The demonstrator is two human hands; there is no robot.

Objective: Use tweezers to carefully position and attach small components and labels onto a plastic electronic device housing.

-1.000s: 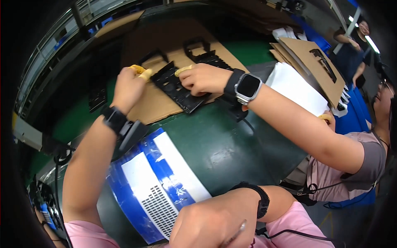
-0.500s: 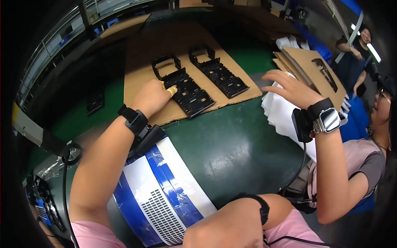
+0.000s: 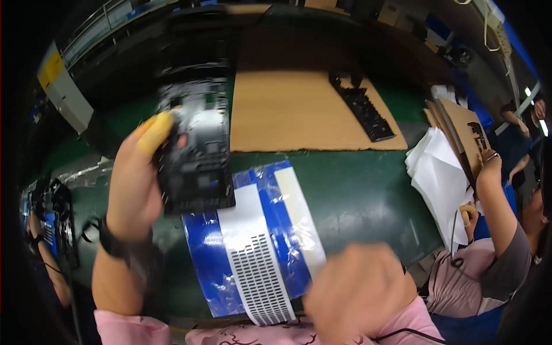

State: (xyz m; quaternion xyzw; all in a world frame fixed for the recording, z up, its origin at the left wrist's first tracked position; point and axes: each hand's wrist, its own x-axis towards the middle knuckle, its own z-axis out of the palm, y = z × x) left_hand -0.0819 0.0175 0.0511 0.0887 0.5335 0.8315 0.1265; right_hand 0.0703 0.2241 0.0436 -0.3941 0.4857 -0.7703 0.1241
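Observation:
My left hand (image 3: 135, 178) is closed on the edge of a black plastic frame (image 3: 198, 149), raised upright left of the cardboard sheet. Yellow finger cots cover some of its fingers, and a black strap sits at the wrist. The frame's far end blurs into the dark background. My right hand (image 3: 356, 290) is low in the middle, over the near side of the bench and apart from the frame. Motion smears it, and its fingers do not show clearly. Between my hands lies a white sheet of small black labels (image 3: 264, 276) on a blue-and-white taped panel (image 3: 213, 253).
Another black frame (image 3: 365, 109) lies on the cardboard sheet (image 3: 282, 115) across the green bench (image 3: 356, 195). At right, a co-worker's hand (image 3: 489, 164) is by upright cardboard pieces (image 3: 457, 123) and white sheets (image 3: 434, 172). More black parts (image 3: 60, 213) and another person's arm are at left.
My left hand has lifted the nearer black frame off the cardboard and brought it left and closer. The co-worker's arm has drawn back right. The whole view has shifted.

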